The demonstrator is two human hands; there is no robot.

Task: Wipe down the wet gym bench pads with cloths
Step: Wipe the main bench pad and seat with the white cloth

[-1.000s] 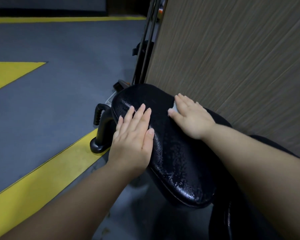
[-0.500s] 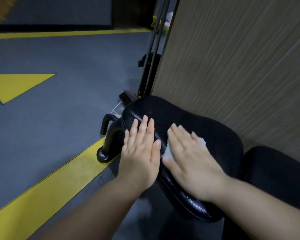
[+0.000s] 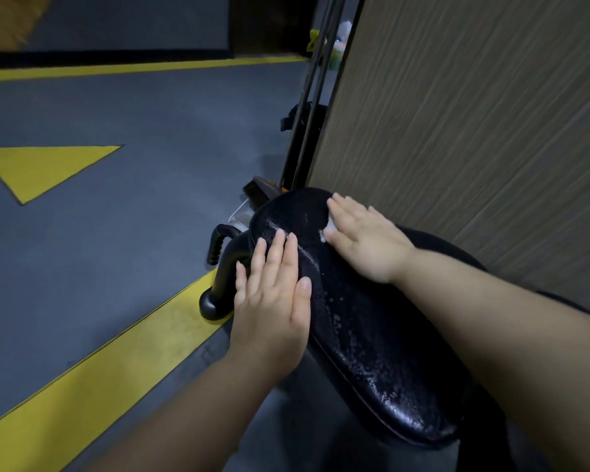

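Observation:
A black padded bench seat (image 3: pixel 361 338) stretches from the centre toward the lower right, beaded with water drops. My left hand (image 3: pixel 273 301) lies flat with straight fingers on the pad's left edge. My right hand (image 3: pixel 365 236) presses flat on the far end of the pad, over a small white cloth (image 3: pixel 328 229) of which only a corner peeks out beside the thumb. A second black pad (image 3: pixel 457 247) shows behind my right forearm.
A wood-grain wall panel (image 3: pixel 474 131) stands close on the right of the pad. The bench's black foot and ribbed handle (image 3: pixel 216 247) rest on the grey floor with yellow stripes (image 3: pixel 92 373). Dark upright bars (image 3: pixel 307 107) rise behind the pad.
My right hand slid with the cloth from the near middle of the pad out to its far end. The left hand stayed on the left edge. The view shifted slightly.

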